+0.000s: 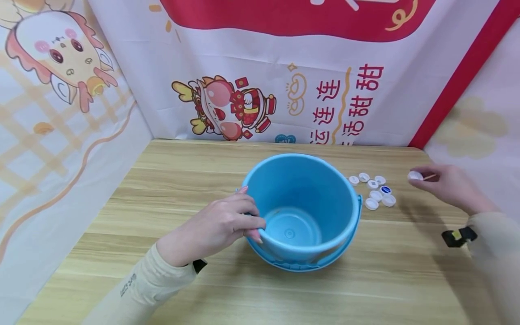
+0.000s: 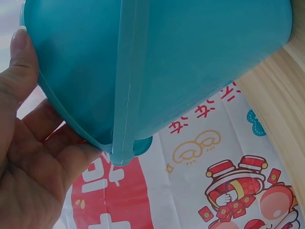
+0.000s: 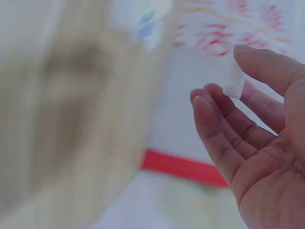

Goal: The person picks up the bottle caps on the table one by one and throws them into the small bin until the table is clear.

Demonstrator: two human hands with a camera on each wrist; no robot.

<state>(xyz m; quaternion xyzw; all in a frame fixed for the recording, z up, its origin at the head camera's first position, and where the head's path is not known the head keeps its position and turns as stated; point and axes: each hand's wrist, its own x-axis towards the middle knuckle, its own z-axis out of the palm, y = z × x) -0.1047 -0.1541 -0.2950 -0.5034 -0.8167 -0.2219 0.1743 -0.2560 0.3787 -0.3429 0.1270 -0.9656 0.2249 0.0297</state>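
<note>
A light blue plastic bucket point(image 1: 300, 180) stands mid-table with its mouth up and its round inner bottom showing. My left hand point(image 1: 227, 221) grips the bucket's left rim. In the left wrist view the thumb of my left hand point(image 2: 33, 143) lies on one side of the rim and the fingers on the other, close to where the blue handle point(image 2: 128, 81) joins. Off to the right, my right hand point(image 1: 451, 187) pinches a white bottle cap point(image 1: 415, 175) above the table. The ribbed edge of this bottle cap point(image 3: 234, 82) shows between thumb and index finger in the right wrist view.
Several white bottle caps point(image 1: 375, 195) lie grouped on the wooden table point(image 1: 162, 180) just right of the bucket. Among them is one cap with a blue face point(image 1: 385, 190). A printed cloth backdrop point(image 1: 252, 54) rises behind the table's far edge.
</note>
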